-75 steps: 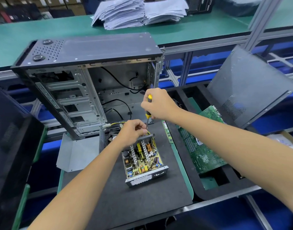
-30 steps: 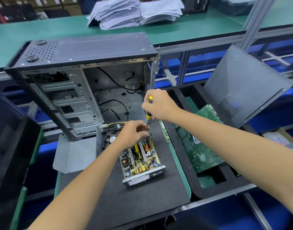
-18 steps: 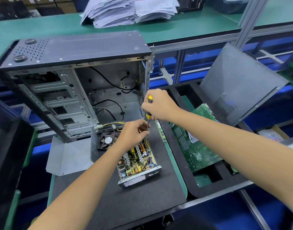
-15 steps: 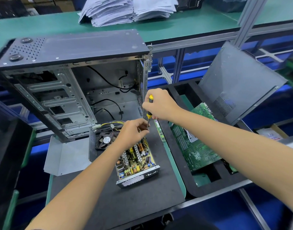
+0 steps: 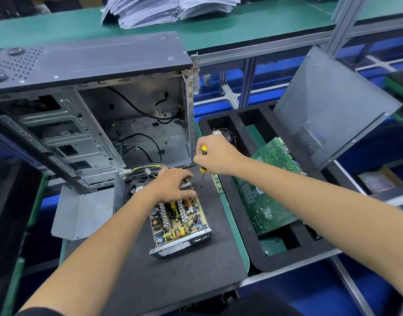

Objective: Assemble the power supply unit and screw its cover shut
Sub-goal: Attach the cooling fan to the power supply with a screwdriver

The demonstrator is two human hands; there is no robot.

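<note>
While the open computer case (image 5: pixel 91 106) stands at the back of my desk (image 5: pixel 132 277), the power supply unit (image 5: pixel 179 221) lies uncovered on the black mat just before it, circuit board up. My left hand (image 5: pixel 171 184) rests on its far end, fingers loosely spread. My right hand (image 5: pixel 215 156) grips the yellow screwdriver (image 5: pixel 203 166) upright, tip just beside the unit.

The screwdriver (image 5: pixel 203 163) has been lifted away from the power supply unit (image 5: pixel 180 222), its tip now held clear beside the unit's far right corner. The left hand (image 5: pixel 171 185), earlier curled at that corner, has been flattened, its fingers (image 5: pixel 184 175) spread over the wires.
</note>
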